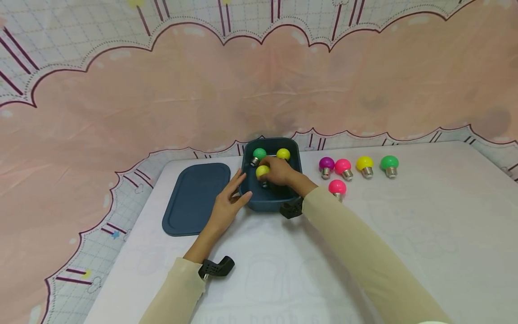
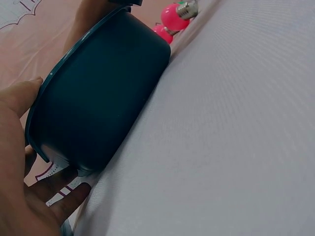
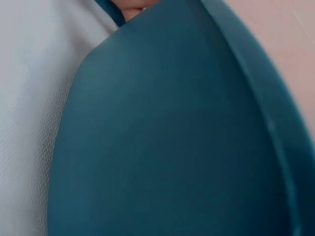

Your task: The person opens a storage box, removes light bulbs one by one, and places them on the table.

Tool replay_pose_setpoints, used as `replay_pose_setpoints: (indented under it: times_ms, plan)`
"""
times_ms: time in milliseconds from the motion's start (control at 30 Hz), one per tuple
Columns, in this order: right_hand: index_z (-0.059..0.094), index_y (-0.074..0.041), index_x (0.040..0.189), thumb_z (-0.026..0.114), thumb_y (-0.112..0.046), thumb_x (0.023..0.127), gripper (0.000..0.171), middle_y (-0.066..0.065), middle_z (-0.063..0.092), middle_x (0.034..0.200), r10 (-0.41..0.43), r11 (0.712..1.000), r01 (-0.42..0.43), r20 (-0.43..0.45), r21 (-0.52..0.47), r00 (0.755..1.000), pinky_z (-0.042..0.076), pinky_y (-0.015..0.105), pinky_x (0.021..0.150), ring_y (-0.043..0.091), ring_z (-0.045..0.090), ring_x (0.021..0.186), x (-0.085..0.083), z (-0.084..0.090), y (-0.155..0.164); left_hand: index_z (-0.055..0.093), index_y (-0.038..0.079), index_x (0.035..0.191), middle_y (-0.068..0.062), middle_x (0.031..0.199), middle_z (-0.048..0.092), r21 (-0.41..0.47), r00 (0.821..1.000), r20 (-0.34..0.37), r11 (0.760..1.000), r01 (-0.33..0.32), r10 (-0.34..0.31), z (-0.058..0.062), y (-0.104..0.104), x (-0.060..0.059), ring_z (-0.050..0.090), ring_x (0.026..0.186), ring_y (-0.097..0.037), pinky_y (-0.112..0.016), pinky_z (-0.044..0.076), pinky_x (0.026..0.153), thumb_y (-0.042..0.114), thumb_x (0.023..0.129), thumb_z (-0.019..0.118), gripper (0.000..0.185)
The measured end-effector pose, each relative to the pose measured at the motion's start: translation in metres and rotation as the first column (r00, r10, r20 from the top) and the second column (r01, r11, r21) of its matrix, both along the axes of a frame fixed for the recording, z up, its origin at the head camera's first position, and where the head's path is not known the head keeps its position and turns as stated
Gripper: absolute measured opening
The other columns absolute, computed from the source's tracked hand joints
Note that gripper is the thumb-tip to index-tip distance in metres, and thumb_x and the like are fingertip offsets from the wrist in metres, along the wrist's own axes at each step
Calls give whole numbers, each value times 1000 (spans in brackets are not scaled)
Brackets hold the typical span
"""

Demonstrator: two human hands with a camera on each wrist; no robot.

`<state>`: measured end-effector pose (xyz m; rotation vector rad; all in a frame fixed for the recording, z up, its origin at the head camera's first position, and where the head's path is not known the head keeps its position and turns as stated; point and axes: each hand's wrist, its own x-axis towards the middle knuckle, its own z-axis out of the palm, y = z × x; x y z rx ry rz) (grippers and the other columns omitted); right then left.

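A dark blue plastic box [image 1: 265, 206] stands on the table with light bulbs inside. My right hand [image 1: 278, 171] reaches down into it and holds a yellow light bulb [image 1: 262, 171] by the fingertips, its metal base pointing down. Farther back in the box lie a green bulb [image 1: 259, 154] and another yellow bulb [image 1: 283, 154]. Against the box's left side rests my left hand [image 1: 227, 204], fingers extended; in the left wrist view its thumb is at the rim and other fingers are low by the wall [image 2: 103, 88]. The box wall fills most of the right wrist view, hiding the right hand's fingers.
Left of the box, a matching flat lid [image 1: 194, 198] lies on the white-covered table [image 1: 425, 252]. To the right are a purple bulb [image 1: 326, 164], pink bulbs [image 1: 343, 165], a yellow bulb [image 1: 364, 163] and a green bulb [image 1: 390, 162]. Behind hangs a patterned peach cloth [image 1: 259, 94].
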<state>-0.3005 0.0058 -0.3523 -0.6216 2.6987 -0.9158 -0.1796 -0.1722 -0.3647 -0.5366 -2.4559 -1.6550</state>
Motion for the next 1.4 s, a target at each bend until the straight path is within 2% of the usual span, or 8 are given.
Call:
replay_pose_setpoints:
  times_ms: [167, 367, 633, 833, 1067, 1400]
  plan:
    - [54, -4, 132, 67, -21, 90, 47, 13, 56, 129, 2, 1000, -2, -19, -9, 1000, 41, 41, 99, 27, 52, 108, 3, 1, 0, 37, 1, 145, -9, 156, 22, 4, 1000, 4, 1000, -3, 3, -2, 0, 0, 28, 139, -29, -48, 38, 103, 9, 95, 60, 56]
    - [55, -6, 133, 67, -19, 89, 47, 13, 56, 129, -8, 999, 6, -55, -45, 998, 44, 42, 96, 27, 53, 106, 7, 4, 2, 37, 0, 145, -14, 155, 22, 15, 1000, 2, 1000, 1, -1, -3, 0, 1, 30, 138, -30, -50, 36, 103, 8, 95, 60, 56]
    - [56, -8, 133, 68, -22, 89, 48, 14, 59, 123, -20, 996, 10, -123, -86, 992, 47, 39, 91, 27, 55, 102, 16, 11, 11, 37, 0, 145, -14, 155, 22, 14, 1000, 6, 1000, -5, 5, -2, -1, 1, 29, 138, -30, -49, 36, 104, 9, 95, 60, 56]
    - [53, -7, 135, 67, -22, 90, 49, 13, 55, 130, -8, 987, -18, -161, -159, 987, 49, 37, 89, 26, 56, 103, 27, 23, 22, 37, 1, 145, -8, 156, 23, 12, 1000, 15, 1000, -12, 12, -3, -1, 2, 31, 138, -29, -48, 37, 104, 10, 95, 60, 56]
    - [52, -8, 136, 67, -21, 90, 50, 14, 52, 134, -11, 982, -26, -192, -189, 981, 48, 43, 92, 29, 54, 110, 41, 34, 40, 37, 2, 146, -6, 156, 22, 18, 1000, 17, 1000, -10, 10, -4, -1, 1, 26, 140, -26, -52, 34, 104, 11, 95, 60, 56]
    - [48, -10, 139, 69, -21, 89, 55, 14, 54, 128, -41, 982, 12, -152, -189, 988, 55, 38, 79, 28, 58, 98, 53, 42, 67, 36, 1, 146, -13, 156, 21, 17, 1000, 1, 1000, 3, -3, -3, -1, -2, 29, 139, -29, -51, 36, 104, 9, 95, 60, 57]
